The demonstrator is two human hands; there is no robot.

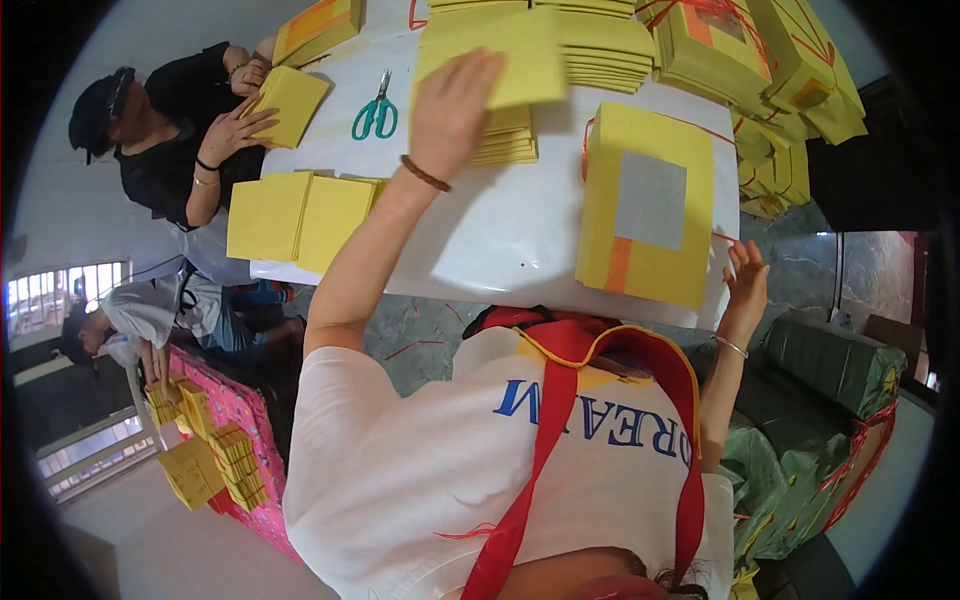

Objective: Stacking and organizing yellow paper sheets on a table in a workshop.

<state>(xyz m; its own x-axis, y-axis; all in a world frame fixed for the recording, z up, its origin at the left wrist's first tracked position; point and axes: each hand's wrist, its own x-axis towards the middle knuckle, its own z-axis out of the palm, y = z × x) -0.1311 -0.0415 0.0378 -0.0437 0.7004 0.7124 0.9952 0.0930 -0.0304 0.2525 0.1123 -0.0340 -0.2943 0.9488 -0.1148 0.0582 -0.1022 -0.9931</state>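
Note:
My left hand (455, 115) reaches across the white-covered table, its fingers laid over a yellow paper packet (525, 55) whose edges are blurred by motion; the thumb is hidden. Beneath it shows a stack of yellow paper pieces (507, 140). My right hand (745, 285) is off the table's right edge, its fingers apart and slightly bent. Close to its fingertips is the end of a red string (723, 237). To its left stands a thick yellow bundle (695, 180) with a grey panel and an orange strip on top, and red string at its sides.
Green-handled scissors (375, 118) lie on the table (460, 240), left of my forearm. Yellow stacks (270, 215) sit at the left edge, and tied bundles (710, 50) at the far right. A co-worker (165, 130) handles a yellow packet; another person (160, 310) works behind at a pink-covered table (245, 400).

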